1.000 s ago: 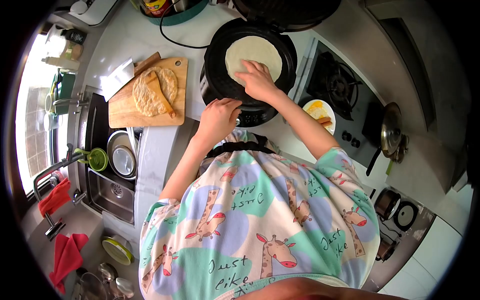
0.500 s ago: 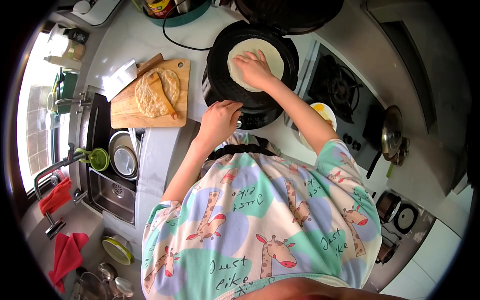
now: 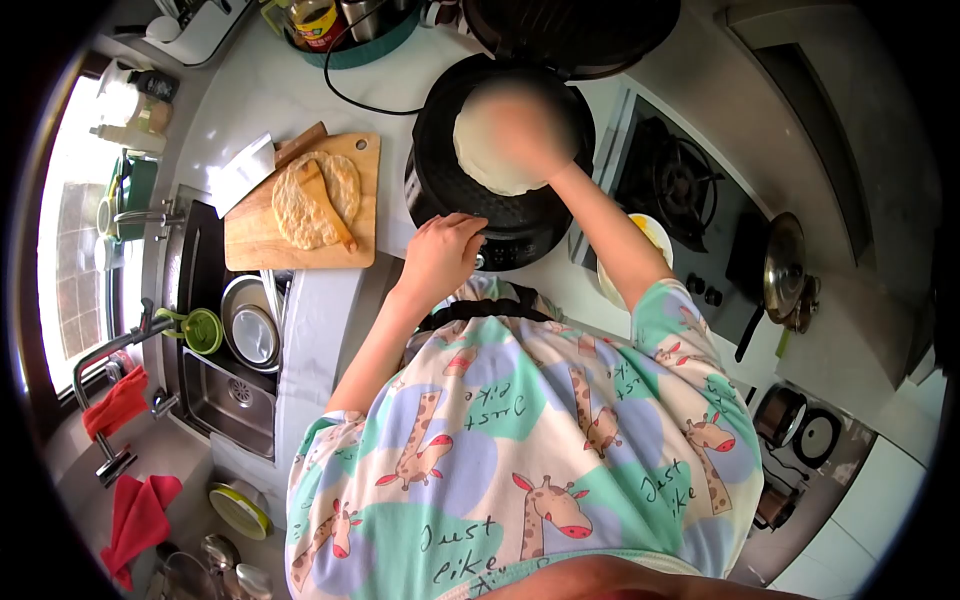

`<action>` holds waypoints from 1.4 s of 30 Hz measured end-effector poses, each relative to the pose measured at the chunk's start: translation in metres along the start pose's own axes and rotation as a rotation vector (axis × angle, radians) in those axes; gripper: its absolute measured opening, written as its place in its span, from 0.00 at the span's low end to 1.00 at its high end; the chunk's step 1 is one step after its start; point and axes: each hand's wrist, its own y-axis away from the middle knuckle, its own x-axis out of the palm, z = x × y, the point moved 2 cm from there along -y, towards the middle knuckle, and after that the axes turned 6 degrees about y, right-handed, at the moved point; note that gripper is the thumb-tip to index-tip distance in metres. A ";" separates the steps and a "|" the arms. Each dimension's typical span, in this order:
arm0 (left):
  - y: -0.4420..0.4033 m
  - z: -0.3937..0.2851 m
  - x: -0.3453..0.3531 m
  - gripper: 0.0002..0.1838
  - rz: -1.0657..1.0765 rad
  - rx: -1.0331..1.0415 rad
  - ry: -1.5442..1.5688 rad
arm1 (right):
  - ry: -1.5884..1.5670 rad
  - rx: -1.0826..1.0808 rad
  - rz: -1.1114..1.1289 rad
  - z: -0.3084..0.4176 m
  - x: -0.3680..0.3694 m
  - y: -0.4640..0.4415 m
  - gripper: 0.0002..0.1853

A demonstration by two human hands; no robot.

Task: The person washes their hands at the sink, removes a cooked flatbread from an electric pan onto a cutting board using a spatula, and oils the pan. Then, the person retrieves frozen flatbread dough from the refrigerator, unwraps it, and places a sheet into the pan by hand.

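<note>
A pale round flatbread (image 3: 484, 160) lies in the black electric pan (image 3: 435, 170), whose lid stands raised behind it. My right hand (image 3: 525, 130) is over the right part of the flatbread; its fingers are blurred, so their pose is hidden. At the pan's front edge rests my left hand (image 3: 442, 250), fingers together at the rim near the controls; whether it grips anything there is too small to make out. On the wooden cutting board (image 3: 365, 200) to the left is a browned flatbread (image 3: 345, 180) with a wooden spatula (image 3: 322, 200) across it.
A cleaver (image 3: 243, 178) lies at the board's upper left corner. Farther left are the sink (image 3: 235, 400) and metal bowls (image 3: 252, 325). The gas stove (image 3: 650, 210) is on the right, with a plate (image 3: 650, 232) partly behind my right forearm. A cord crosses the counter.
My right hand has shifted to the right over the flatbread from its left part. The whole view has moved slightly, and my left hand stays at the pan's front edge.
</note>
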 end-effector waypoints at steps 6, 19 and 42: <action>-0.002 0.002 -0.002 0.13 0.010 0.007 -0.002 | -0.177 -0.041 -0.209 -0.059 0.040 0.019 0.17; -0.054 0.017 0.017 0.15 0.083 -0.004 -0.047 | -0.115 0.209 -0.048 -0.071 0.044 0.065 0.21; -0.145 0.064 0.051 0.23 0.032 -0.024 -0.181 | -0.338 0.290 -0.038 -0.020 -0.018 0.114 0.15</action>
